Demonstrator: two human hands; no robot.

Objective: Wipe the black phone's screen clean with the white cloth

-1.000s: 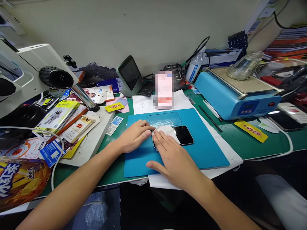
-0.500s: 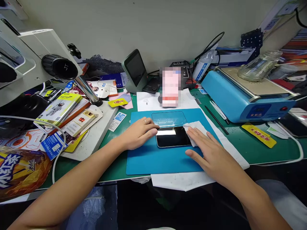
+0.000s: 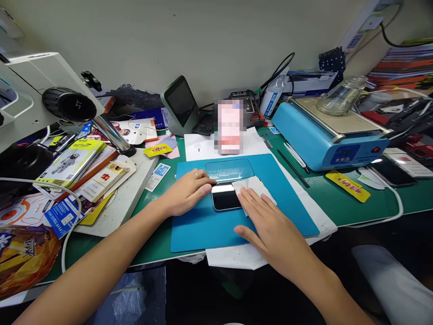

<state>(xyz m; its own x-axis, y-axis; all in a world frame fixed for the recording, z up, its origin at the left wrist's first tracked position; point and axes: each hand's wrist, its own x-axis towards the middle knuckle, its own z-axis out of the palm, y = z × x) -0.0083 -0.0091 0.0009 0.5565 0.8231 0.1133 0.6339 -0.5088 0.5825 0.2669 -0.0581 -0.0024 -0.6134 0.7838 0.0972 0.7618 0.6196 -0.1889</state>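
Observation:
A black-screened smartphone [image 3: 224,201] lies flat on a blue mat [image 3: 206,232]. With fingers curled and thumb against the phone's upper left corner, my left hand [image 3: 186,192] steadies it. My right hand [image 3: 270,231] lies flat with its fingers stretched out on a white wipe [image 3: 252,184], thumb held apart. The wipe is pressed on the phone and covers its right part. Just behind the phone, a clear dark-edged sheet [image 3: 230,169], like a screen protector, rests on the mat.
A blurred pink phone [image 3: 230,126] stands behind the mat, beside a grey-green display [image 3: 181,104]. At right are a blue heating plate [image 3: 301,135] with a glass jar [image 3: 343,95], and a black pen-like stick [image 3: 293,168]. Left, a microscope [image 3: 67,104] overhangs battery boxes [image 3: 69,162].
My right hand has slid the wipe leftward over the phone's screen, covering more of it. My left hand stays at the phone's corner. The whole view has shifted slightly.

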